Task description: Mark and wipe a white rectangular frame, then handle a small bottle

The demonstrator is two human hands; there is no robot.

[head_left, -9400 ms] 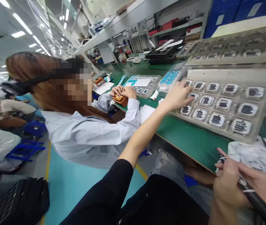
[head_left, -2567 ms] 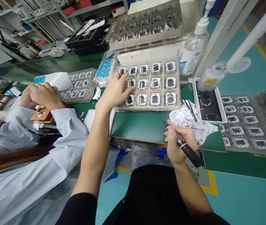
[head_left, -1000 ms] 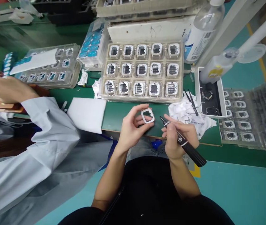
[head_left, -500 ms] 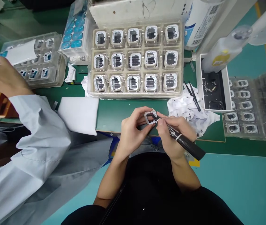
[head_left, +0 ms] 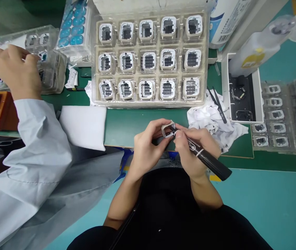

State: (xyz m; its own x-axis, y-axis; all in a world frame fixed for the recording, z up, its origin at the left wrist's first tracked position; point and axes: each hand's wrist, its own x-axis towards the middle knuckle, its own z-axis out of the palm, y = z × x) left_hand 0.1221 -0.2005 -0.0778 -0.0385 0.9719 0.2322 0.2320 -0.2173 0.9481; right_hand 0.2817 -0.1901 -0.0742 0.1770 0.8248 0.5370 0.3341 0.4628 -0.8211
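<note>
Between the thumb and fingers of my left hand (head_left: 148, 146) is a small rounded-square watch case frame (head_left: 165, 130), held over the table's front edge. My right hand (head_left: 196, 149) grips a black pen-shaped tool (head_left: 209, 161) with silver rings and a round button; its exact kind I cannot tell. The tool's dark tip reaches into the frame's opening, and my right fingertips are close beside the frame. In front of my hands sits a clear plastic tray (head_left: 149, 103) with rows of similar frames in its pockets, dark strips showing inside them.
Right of my hands, black tweezers (head_left: 219, 106) lie on a crumpled white cloth (head_left: 205, 119). Beyond stand a white box (head_left: 257, 104) and a bottle (head_left: 254, 52). A white foam sheet (head_left: 82, 126) lies left. A co-worker's hand (head_left: 20, 71) is over another tray (head_left: 56, 74).
The view has shifted slightly, so the tray sits a little higher and further left. My hands keep nearly the same pose. The co-worker's hand has moved right, over their tray.
</note>
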